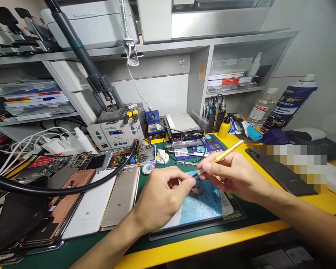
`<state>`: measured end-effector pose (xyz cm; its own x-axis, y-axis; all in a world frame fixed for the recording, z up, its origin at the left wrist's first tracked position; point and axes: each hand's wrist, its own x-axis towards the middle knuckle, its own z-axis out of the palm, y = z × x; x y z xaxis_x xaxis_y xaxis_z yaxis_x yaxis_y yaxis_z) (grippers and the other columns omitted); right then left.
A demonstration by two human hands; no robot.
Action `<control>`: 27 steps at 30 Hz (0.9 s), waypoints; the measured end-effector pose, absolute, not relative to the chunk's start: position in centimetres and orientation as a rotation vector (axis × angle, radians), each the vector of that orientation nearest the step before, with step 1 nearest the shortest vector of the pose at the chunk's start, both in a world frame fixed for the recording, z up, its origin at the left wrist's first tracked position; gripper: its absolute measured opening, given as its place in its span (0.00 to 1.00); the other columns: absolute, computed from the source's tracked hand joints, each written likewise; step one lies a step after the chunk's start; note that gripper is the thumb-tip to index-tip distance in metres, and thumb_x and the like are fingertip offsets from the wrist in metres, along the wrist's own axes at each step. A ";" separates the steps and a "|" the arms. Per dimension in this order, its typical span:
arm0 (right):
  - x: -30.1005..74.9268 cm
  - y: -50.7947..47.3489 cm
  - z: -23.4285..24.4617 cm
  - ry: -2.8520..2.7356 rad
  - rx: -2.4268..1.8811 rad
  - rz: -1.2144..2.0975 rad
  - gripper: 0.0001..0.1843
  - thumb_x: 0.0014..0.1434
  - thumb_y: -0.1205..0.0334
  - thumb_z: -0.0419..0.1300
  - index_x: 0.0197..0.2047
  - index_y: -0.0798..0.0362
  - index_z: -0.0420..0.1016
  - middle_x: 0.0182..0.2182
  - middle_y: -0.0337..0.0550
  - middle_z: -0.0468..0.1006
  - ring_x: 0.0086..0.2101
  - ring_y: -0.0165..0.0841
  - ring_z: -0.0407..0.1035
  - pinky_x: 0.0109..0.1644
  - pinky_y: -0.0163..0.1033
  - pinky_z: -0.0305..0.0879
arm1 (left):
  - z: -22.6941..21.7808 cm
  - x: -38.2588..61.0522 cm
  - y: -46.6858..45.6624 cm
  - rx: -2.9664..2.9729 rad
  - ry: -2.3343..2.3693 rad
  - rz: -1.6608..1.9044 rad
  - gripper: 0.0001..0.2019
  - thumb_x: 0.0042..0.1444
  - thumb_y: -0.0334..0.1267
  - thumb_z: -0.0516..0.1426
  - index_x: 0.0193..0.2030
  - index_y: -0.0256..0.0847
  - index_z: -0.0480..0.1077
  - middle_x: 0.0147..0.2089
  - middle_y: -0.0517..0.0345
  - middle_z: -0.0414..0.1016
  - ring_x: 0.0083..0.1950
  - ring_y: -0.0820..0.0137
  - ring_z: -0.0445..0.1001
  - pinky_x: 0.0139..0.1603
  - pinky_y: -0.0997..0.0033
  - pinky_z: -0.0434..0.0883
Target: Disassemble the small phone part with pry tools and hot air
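Note:
My right hand [232, 175] pinches a thin gold-handled tool [226, 151], its tip pointing down-left toward my left hand. My left hand [162, 198] is closed in a pinch on something too small to make out, right at the tool's tip. Both hands hover over a blue work mat [204, 205] that lies on a black ribbed pad [235, 216]. A small dark component [196, 191] rests on the mat just under my fingers.
Several phones and back covers [120, 198] lie in a row at left, with a black hose [72, 186] across them. A soldering station [116, 132], solder wick, tweezers [187, 163], a yellow bottle [224, 127], a spray can [289, 102] and a dark phone [280, 172] surround the mat.

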<state>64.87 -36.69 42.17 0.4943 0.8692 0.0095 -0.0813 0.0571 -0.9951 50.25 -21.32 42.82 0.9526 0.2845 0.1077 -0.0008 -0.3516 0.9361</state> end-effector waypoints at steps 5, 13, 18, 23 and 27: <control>65.8 -36.6 43.1 -0.667 -1.296 0.732 0.14 0.54 0.54 0.71 0.32 0.57 0.80 0.24 0.41 0.78 0.16 0.21 0.59 0.16 0.29 0.47 | 43.1 49.9 -20.6 1.977 0.231 0.478 0.11 0.59 0.41 0.61 0.29 0.39 0.77 0.27 0.60 0.75 0.29 0.74 0.67 0.29 0.76 0.63; 67.6 -36.2 43.0 -0.836 -1.575 0.260 0.16 0.64 0.50 0.61 0.34 0.56 0.74 0.26 0.42 0.78 0.15 0.24 0.61 0.17 0.32 0.52 | 43.1 49.7 -19.2 2.094 0.334 0.924 0.17 0.62 0.43 0.59 0.23 0.40 0.70 0.24 0.64 0.68 0.27 0.75 0.65 0.30 0.74 0.63; 68.4 -36.2 42.0 -1.139 -1.715 0.191 0.17 0.69 0.51 0.52 0.46 0.55 0.74 0.30 0.43 0.80 0.25 0.32 0.71 0.30 0.37 0.66 | 43.8 49.5 -16.2 2.216 0.391 0.793 0.10 0.60 0.45 0.60 0.41 0.42 0.77 0.35 0.60 0.79 0.36 0.70 0.74 0.38 0.72 0.70; 69.3 -36.7 42.1 -1.404 -1.787 0.224 0.14 0.63 0.55 0.60 0.45 0.56 0.78 0.36 0.47 0.81 0.35 0.37 0.74 0.39 0.39 0.67 | 45.4 48.2 -13.8 2.397 0.429 0.553 0.15 0.58 0.49 0.61 0.44 0.41 0.78 0.42 0.54 0.81 0.42 0.64 0.77 0.43 0.67 0.71; 69.6 -37.3 42.7 -1.533 -1.812 0.349 0.17 0.61 0.53 0.63 0.47 0.57 0.77 0.42 0.49 0.82 0.39 0.38 0.76 0.42 0.39 0.69 | 45.6 46.2 -14.5 2.515 0.494 0.361 0.21 0.56 0.51 0.61 0.53 0.44 0.75 0.49 0.52 0.80 0.47 0.60 0.77 0.48 0.61 0.73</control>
<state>69.61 -37.25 42.72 0.2543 0.9367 0.2409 0.7397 -0.0279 -0.6724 46.20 -14.54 45.63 0.8965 0.4166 0.1507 0.2699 -0.7833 0.5600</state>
